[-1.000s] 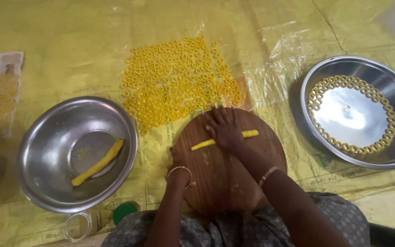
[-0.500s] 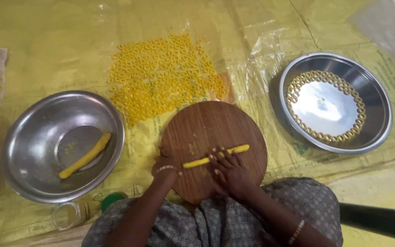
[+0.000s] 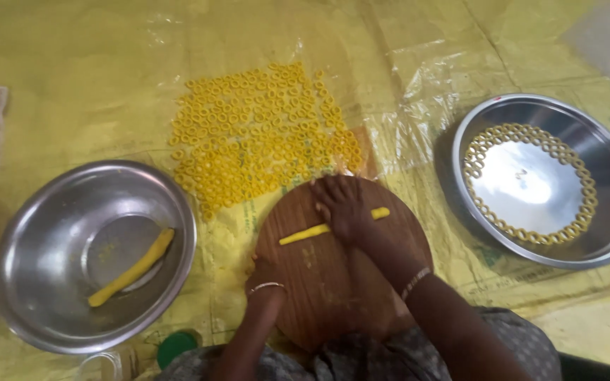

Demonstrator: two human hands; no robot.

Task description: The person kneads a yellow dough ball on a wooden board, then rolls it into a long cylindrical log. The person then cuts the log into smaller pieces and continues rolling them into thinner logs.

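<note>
While the head camera looks down, the right hand [image 3: 344, 206] lies flat on a thin yellow dough rope [image 3: 305, 233] that rests across the upper part of a round wooden board [image 3: 333, 282]. Its fingers are stretched out and close together, pressing on the middle of the rope and not closed around it; both ends of the rope show on either side of the palm. The left hand [image 3: 262, 271] rests at the left edge of the board, and its fingers seem to curl over the rim, though this cannot be told with certainty. Each wrist carries a thin bangle.

Just beyond the board, many small yellow dough rings [image 3: 262, 141] lie spread on a yellow plastic sheet [image 3: 72, 70]. To the left stands a steel bowl [image 3: 30, 233] with a thicker dough roll [image 3: 132, 267] inside. To the right, a steel plate [image 3: 601, 148] holds more rings set in a circle along its inner edge. A green lid [image 3: 176, 346] is near the bowl's lower edge.
</note>
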